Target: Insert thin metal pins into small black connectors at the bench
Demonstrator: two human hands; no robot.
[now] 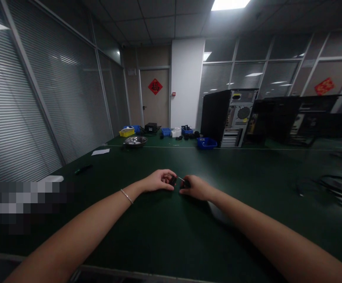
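Near the middle of the green table [159, 228], my left hand [160, 180] has its fingers curled round a small black part [173, 180]. Just to its right, my right hand [196, 187] grips the black handle of a small tool [185, 183]. A thin light shaft runs from that handle up and left toward the black part. Whether the shaft's tip touches the part is too small to tell. A bracelet circles my left wrist.
A metal bowl [136, 142], a yellow bin [127, 132] and a blue bin [207, 143] stand toward the back. Computer towers [229, 118] stand back right, black cables [340, 190] lie right. Paper [100, 151] and a green-black tool [83, 169] lie left.
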